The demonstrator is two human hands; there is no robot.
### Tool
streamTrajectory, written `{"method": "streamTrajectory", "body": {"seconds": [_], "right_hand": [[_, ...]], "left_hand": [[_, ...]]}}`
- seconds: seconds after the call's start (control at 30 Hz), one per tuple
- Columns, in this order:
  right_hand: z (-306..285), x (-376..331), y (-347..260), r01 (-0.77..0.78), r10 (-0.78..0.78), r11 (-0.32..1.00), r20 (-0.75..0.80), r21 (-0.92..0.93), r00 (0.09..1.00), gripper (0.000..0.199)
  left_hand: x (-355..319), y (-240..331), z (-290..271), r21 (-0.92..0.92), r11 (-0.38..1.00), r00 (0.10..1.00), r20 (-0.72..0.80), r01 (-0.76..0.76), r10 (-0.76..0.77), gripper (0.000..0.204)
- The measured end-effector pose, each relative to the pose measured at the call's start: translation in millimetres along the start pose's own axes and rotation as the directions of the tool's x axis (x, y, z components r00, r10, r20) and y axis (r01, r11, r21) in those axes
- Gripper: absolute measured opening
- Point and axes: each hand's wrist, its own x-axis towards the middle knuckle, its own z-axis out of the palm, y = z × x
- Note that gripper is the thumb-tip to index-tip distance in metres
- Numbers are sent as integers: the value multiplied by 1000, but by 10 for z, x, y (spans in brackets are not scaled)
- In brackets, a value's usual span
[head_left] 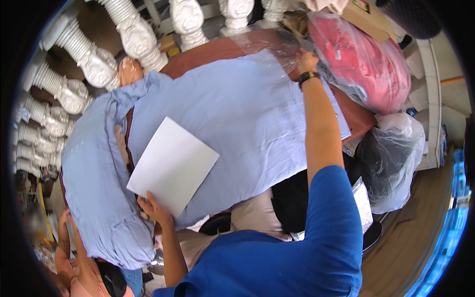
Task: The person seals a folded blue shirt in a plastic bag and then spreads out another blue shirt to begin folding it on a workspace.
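Observation:
My left hand (156, 211) is closed on the near edge of a stiff white rectangular sheet (174, 163), either paper or card. The sheet lies tilted over a light blue cloth (237, 109) that is spread on the table. Far to the right, my right hand (308, 61) has its fingers curled together at the edge of a piece of clear plastic (282, 49). It is right beside a red bundle in a clear plastic bag (363, 62). The fingertips are partly hidden, but they appear to pinch the plastic.
Dark red cloth (210, 53) shows beneath the blue cloth. Several white carved balusters (136, 37) line the far and left sides. A clear bag with dark contents (391, 161) stands at the right. At lower left is another person's arm (81, 247). A cardboard box (368, 20) sits at the back right.

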Motion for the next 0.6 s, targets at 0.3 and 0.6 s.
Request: {"method": "streamTrajectory", "body": {"seconds": [0.3, 0.6], "right_hand": [[-307, -1319, -654, 602, -480, -87, 562, -794, 673, 69], [-125, -3518, -948, -40, 588, 782, 714, -622, 381, 51]], "left_hand": [[195, 301, 93, 10, 1000, 997, 78, 8, -8, 26], [297, 501, 789, -93, 982, 905, 411, 164, -113, 27]]}}
